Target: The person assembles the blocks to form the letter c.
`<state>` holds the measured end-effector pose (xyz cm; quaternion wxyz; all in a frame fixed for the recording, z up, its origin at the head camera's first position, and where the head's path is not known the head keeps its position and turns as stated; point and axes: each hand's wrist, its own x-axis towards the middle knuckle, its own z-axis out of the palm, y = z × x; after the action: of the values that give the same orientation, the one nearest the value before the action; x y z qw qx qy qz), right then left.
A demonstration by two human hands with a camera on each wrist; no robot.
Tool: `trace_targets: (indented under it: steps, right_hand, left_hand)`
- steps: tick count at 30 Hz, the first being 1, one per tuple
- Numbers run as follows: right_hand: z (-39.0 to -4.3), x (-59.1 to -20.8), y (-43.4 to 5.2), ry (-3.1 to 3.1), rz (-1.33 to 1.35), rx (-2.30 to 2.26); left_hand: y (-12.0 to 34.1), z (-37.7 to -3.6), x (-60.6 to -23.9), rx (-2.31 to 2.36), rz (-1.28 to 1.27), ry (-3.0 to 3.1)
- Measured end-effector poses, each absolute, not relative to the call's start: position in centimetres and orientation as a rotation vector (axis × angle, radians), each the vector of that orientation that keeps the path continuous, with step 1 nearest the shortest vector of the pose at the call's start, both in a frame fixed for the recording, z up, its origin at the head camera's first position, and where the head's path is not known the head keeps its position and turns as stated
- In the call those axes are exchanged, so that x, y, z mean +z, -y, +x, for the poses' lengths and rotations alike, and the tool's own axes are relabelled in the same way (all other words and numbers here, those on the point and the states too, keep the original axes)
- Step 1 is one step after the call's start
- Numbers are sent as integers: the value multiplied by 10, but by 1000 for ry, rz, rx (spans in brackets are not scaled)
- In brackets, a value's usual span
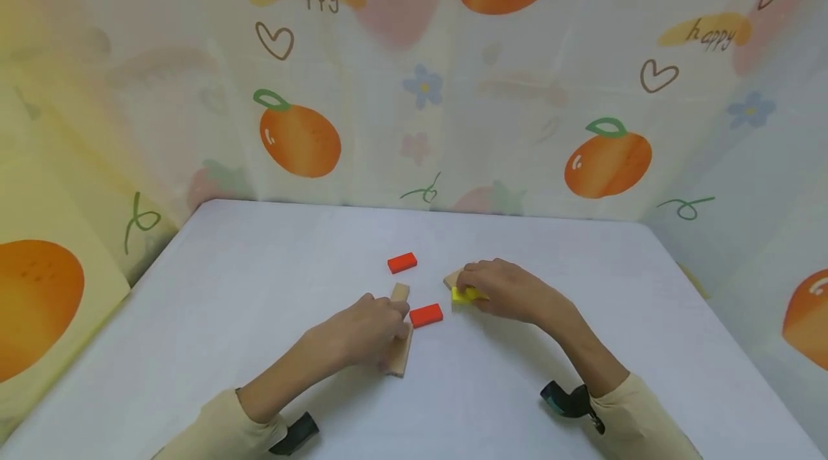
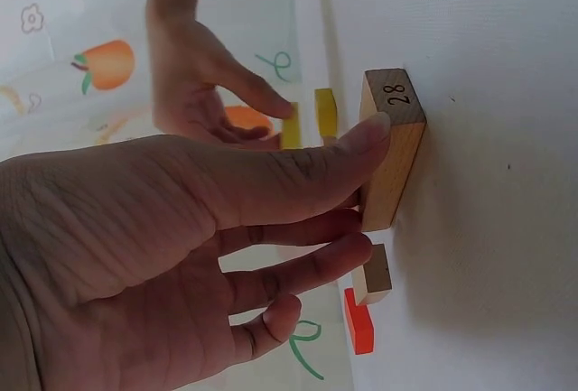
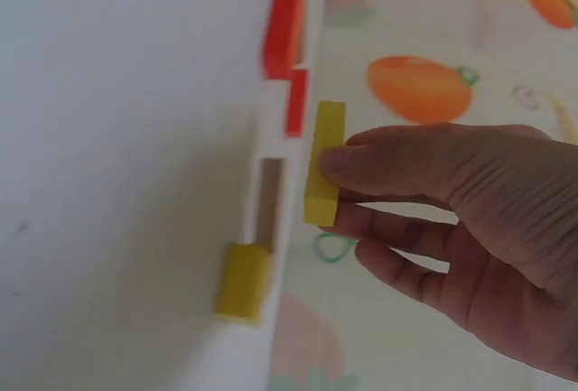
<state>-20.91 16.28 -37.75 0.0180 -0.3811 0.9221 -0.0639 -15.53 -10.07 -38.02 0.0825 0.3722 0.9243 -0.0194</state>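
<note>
My left hand (image 1: pixel 369 330) is low over the table, its thumb and fingers at the sides of a plain wooden block (image 1: pixel 401 353) marked 28 on its end in the left wrist view. A second wooden block (image 1: pixel 400 292) lies just beyond those fingers. Beside them on the right is a red block (image 1: pixel 426 315). Further right, my right hand (image 1: pixel 507 291) pinches a yellow block (image 3: pixel 327 138) between thumb and fingers, raised off the table in the right wrist view. Another yellow block (image 3: pixel 244 284) lies below it, close to a wooden block (image 1: pixel 452 279).
A second red block (image 1: pixel 402 263) lies farther back on the white table (image 1: pixel 291 251). Behind the table's far edge hangs a fruit-patterned cloth (image 1: pixel 388 122), which also runs down both sides. Dark wrist devices (image 1: pixel 566 400) are strapped by the sleeves.
</note>
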Motion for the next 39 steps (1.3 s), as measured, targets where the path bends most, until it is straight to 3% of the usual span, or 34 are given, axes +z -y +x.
trace_targets:
  steps: [8, 26, 39]
  right_hand:
    - [-178, -353, -157, -2782, -1254, -275]
    - [-157, -372, -117, -2465, -1433, -41]
    - [-154, -379, -108, -2435, -1390, 15]
  left_hand:
    - [98, -154, -380, -91, 1098, -2767]
    - [99, -158, -382, -28, 1168, -2769]
    - [99, -159, -382, -61, 1151, -2753]
